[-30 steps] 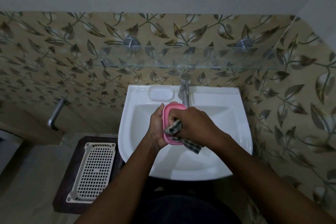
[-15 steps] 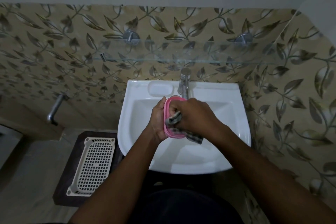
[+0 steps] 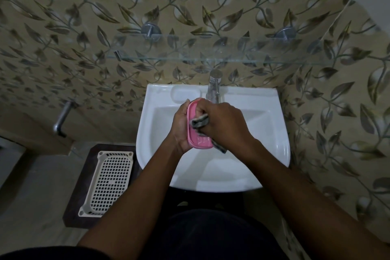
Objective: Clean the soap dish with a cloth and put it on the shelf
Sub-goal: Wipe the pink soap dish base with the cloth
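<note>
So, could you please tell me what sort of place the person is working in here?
Most likely a small bathroom: a white wall-mounted washbasin with a metal tap, a glass shelf on leaf-patterned wall tiles, and the lower edge of a mirror at the top of the view.

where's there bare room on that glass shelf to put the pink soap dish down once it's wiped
The whole glass shelf looks bare, from its left end past both metal wall mounts to the right corner. The moulded soap recess left of the tap is free too. It is crowded only over the basin, where the left hand holds the soap dish and the right hand presses the cloth.
</note>
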